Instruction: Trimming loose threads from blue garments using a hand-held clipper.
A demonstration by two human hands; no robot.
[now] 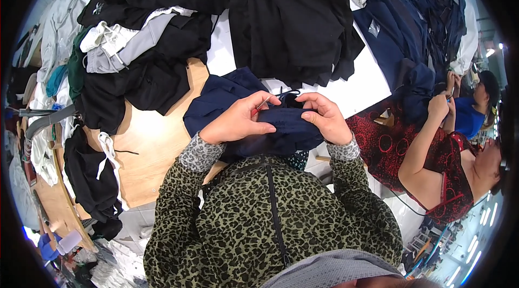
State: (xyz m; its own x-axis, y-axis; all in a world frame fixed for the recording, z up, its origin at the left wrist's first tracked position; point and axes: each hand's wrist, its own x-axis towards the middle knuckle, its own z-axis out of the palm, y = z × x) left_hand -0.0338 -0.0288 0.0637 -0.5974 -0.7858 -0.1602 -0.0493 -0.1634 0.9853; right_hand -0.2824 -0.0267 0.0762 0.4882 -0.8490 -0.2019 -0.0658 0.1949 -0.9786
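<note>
A navy blue garment (290,128) is bunched in front of my body, with part of it on the table edge. My left hand (238,119) grips its waistband-like edge, thumb laid along the cloth. In the same hand sits a small red-handled tool (260,106) with a thin metal tip; its exact kind is too small to make out. My right hand (328,118) pinches the other end of that edge between thumb and fingers. Between my hands, a dark drawstring (286,93) loops above the fabric.
Black garments (292,17) are piled across the far table; a grey garment (127,50) lies at left. Navy garments (403,23) heap up at far right. Close on my right, a co-worker in a red-and-black patterned top (454,174) handles navy cloth; another person in blue (467,115) is beyond.
</note>
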